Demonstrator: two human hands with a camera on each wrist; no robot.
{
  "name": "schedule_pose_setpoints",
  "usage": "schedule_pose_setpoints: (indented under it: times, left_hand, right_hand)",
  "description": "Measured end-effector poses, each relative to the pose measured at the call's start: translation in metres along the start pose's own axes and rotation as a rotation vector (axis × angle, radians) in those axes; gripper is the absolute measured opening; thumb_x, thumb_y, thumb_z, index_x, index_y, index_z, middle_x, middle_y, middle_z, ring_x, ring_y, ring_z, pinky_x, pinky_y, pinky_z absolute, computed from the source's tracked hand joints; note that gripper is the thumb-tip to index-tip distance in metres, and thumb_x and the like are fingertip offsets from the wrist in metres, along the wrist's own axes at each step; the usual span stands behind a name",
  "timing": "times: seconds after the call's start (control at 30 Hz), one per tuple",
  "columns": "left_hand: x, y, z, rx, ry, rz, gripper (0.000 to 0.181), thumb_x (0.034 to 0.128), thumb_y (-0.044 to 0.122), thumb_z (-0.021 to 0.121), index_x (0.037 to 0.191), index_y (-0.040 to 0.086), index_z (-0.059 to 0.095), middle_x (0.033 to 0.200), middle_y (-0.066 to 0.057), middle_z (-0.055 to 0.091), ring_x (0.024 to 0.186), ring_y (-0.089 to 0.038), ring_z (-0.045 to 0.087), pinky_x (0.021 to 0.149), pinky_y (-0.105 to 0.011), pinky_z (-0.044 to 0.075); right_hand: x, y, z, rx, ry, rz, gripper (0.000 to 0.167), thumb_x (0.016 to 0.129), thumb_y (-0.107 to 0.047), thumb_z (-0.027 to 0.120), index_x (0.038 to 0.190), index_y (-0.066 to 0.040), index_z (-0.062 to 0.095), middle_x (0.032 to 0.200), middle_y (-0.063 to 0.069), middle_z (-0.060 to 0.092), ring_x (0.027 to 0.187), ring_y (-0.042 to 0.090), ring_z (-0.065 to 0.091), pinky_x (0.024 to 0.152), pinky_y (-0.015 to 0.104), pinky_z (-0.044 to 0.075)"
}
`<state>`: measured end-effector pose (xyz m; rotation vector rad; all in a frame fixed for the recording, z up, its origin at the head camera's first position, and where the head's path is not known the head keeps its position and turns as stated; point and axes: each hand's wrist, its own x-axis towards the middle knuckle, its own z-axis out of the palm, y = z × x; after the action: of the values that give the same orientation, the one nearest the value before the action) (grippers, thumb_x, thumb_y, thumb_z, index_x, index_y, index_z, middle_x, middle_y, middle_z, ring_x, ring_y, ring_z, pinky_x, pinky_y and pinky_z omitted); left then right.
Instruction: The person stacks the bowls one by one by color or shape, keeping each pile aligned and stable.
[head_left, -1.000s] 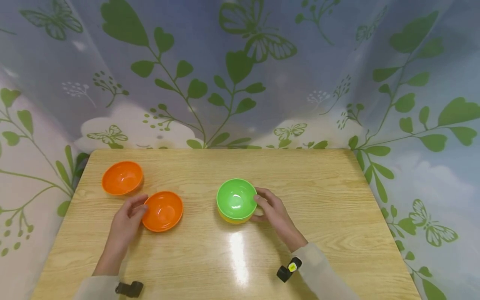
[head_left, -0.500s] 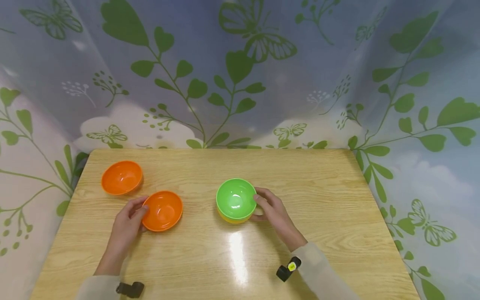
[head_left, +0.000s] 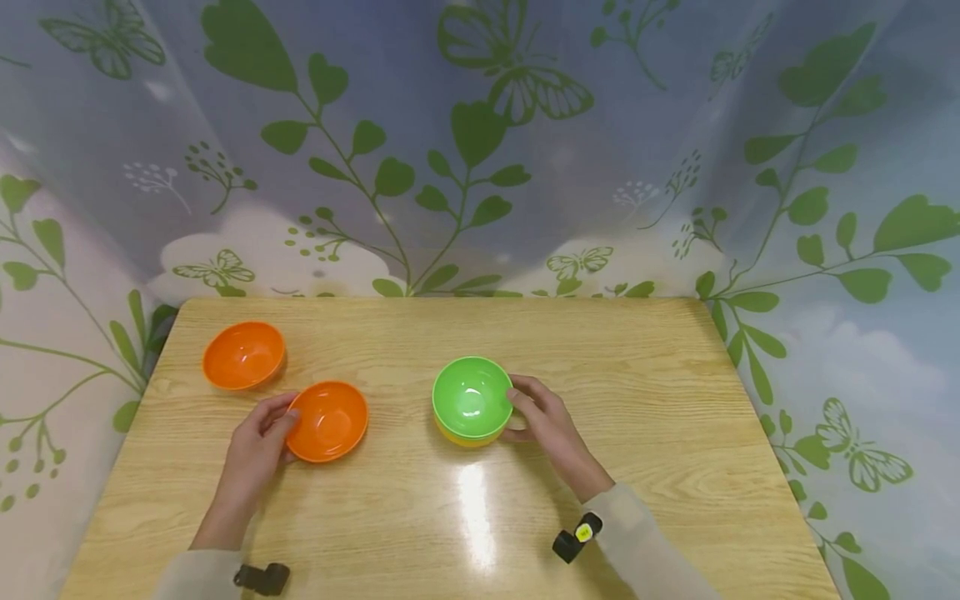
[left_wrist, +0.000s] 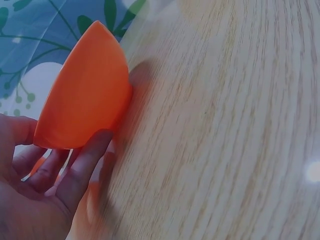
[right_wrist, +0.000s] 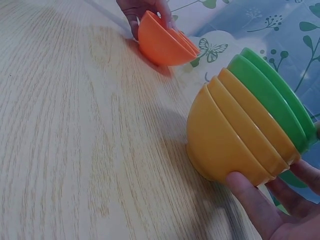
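At the left, my left hand (head_left: pixel 253 437) holds an orange bowl (head_left: pixel 327 422) by its left side, thumb at the rim and other fingers around the outside. The left wrist view shows the same orange bowl (left_wrist: pixel 92 90) from the side, a finger under its wall near the table. My right hand (head_left: pixel 551 429) grips the right side of a stack of nested bowls, with a green bowl (head_left: pixel 472 398) on top. Yellow bowls (right_wrist: pixel 225 135) make up the lower part of that stack in the right wrist view, below the green ones.
A second orange bowl (head_left: pixel 244 357) stands by the table's far left corner, just behind the held one. Behind the wooden table (head_left: pixel 600 342) hangs a curtain (head_left: pixel 360 233) with leaf and butterfly prints, which also runs along both sides.
The orange bowl at my left hand has shifted very slightly to the right within the last half second. My right hand and the stack stay in place.
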<state>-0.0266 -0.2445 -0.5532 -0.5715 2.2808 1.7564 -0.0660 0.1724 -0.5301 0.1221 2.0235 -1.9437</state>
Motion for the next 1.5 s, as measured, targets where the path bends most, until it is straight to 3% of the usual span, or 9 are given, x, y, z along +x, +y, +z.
schedule_pose_setpoints:
  times: [0.47, 0.67, 0.97, 1.5]
  left_hand:
    - [-0.001, 0.006, 0.007, -0.026, -0.017, 0.044, 0.049, 0.116, 0.03, 0.055, 0.16, 0.008, 0.048, 0.144, -0.016, 0.057, 0.095, -0.001, 0.064, 0.073, -0.022, 0.066]
    - [0.001, 0.01, 0.011, -0.023, -0.031, 0.028, 0.052, 0.1156, 0.032, 0.056, 0.162, 0.011, 0.047, 0.152, -0.018, 0.056, 0.098, -0.001, 0.064, 0.074, -0.023, 0.066]
    - [0.001, 0.021, 0.016, 0.004, -0.04, 0.021, 0.055, 0.1145, 0.039, 0.057, 0.162, 0.014, 0.048, 0.152, -0.014, 0.057, 0.102, -0.005, 0.063, 0.079, -0.023, 0.066]
    - [-0.002, 0.041, 0.019, -0.003, -0.057, 0.075, 0.053, 0.1136, 0.038, 0.059, 0.16, 0.015, 0.052, 0.151, -0.013, 0.059, 0.105, -0.006, 0.063, 0.078, -0.024, 0.065]
  right_hand:
    - [0.001, 0.002, -0.001, -0.007, -0.007, -0.003, 0.046, 0.112, -0.03, 0.059, 0.153, -0.008, 0.059, 0.156, 0.015, 0.057, 0.13, 0.03, 0.066, 0.092, 0.047, 0.07]
    - [0.001, 0.003, -0.001, -0.001, -0.004, -0.001, 0.046, 0.112, -0.029, 0.06, 0.152, -0.008, 0.059, 0.155, 0.016, 0.057, 0.128, 0.03, 0.067, 0.092, 0.047, 0.07]
    - [0.0, 0.001, 0.0, -0.005, 0.001, 0.002, 0.045, 0.112, -0.028, 0.059, 0.152, -0.007, 0.059, 0.156, 0.016, 0.057, 0.13, 0.031, 0.066, 0.091, 0.045, 0.071]
    - [0.0, -0.001, 0.001, -0.006, 0.005, 0.003, 0.045, 0.112, -0.028, 0.059, 0.152, -0.007, 0.06, 0.156, 0.016, 0.057, 0.131, 0.031, 0.065, 0.091, 0.045, 0.071]
